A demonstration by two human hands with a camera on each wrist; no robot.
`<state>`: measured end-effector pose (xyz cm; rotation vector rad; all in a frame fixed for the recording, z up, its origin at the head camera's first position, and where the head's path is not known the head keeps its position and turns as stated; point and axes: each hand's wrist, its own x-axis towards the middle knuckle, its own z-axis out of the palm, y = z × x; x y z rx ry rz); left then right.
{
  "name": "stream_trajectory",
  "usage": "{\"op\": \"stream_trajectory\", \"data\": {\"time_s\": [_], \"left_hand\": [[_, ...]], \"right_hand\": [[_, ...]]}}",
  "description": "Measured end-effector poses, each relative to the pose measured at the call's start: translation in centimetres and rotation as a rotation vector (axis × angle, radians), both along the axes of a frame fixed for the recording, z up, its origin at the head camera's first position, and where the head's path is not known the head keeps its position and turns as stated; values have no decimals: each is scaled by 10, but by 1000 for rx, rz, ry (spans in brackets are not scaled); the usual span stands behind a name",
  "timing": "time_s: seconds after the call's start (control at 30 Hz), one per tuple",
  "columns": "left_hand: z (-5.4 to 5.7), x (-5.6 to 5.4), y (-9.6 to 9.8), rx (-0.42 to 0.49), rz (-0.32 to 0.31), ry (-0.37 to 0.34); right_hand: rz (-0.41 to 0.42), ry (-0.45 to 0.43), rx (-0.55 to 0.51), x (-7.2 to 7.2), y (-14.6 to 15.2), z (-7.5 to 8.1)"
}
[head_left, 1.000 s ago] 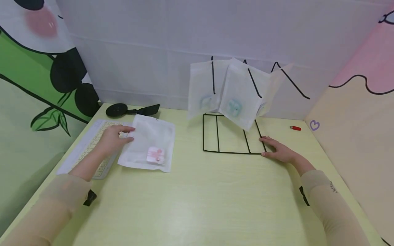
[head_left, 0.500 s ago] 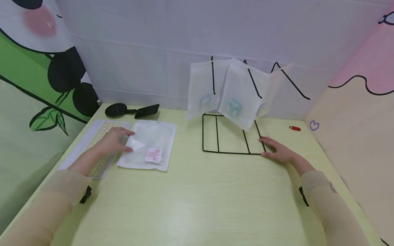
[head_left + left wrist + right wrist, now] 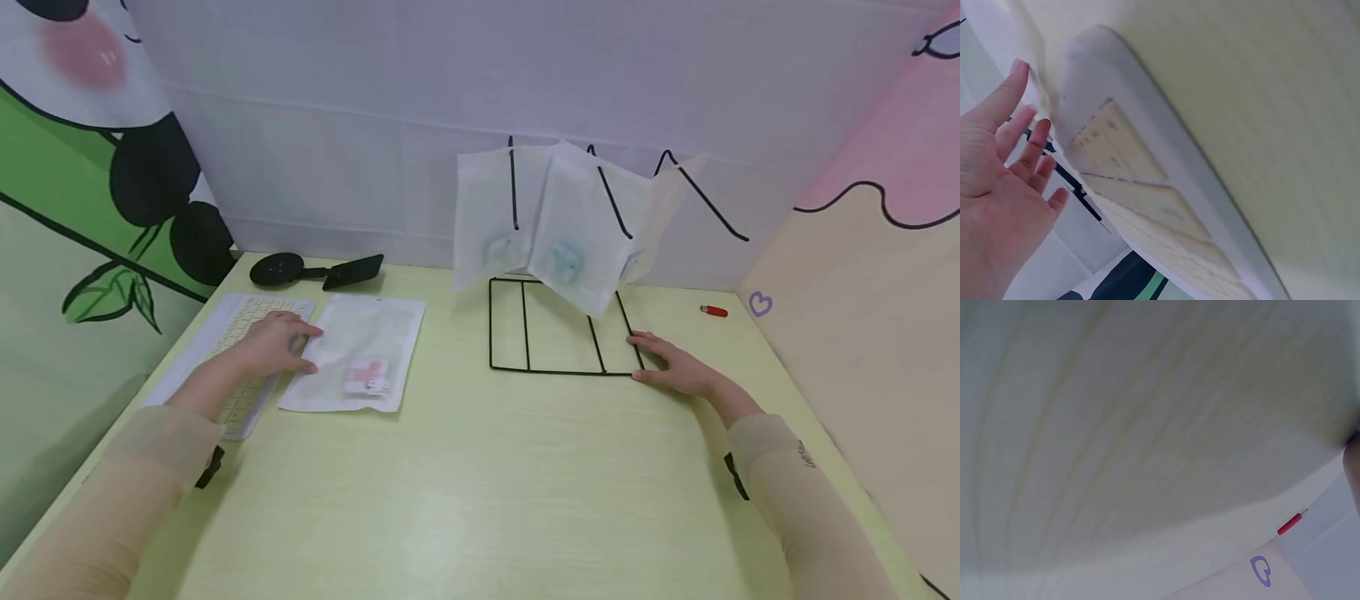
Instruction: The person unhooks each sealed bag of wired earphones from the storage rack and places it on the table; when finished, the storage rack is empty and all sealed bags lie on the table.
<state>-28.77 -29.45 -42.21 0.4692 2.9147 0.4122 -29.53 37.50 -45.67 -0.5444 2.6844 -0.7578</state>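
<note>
Your left hand (image 3: 276, 343) stands wide-fingered at the white bag (image 3: 363, 333), flat on the table (image 3: 480, 475) beside the keyboard (image 3: 238, 327); contact is unclear. Your right hand (image 3: 675, 368), fingers parted, touches the black rack (image 3: 526, 325), seemingly to steady it.

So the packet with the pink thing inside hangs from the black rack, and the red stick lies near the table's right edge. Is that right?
No: the packet lies on the table beside the keyboard, not on the black rack, as the head view shows. The red stick does lie near the right edge.
</note>
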Motion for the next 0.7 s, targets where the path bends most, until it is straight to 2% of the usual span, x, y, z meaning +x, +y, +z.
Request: {"op": "stream_trajectory", "data": {"time_s": [0.2, 0.33, 0.53, 0.7], "left_hand": [[10, 3, 2, 39, 10, 11], [21, 7, 11, 69, -7, 50], [43, 14, 38, 123, -37, 186], [61, 19, 65, 230, -79, 282]], "right_hand": [[-4, -7, -9, -2, 1, 0], [-6, -11, -8, -2, 1, 0], [-17, -16, -12, 1, -1, 2], [-40, -27, -19, 3, -3, 4]]}}
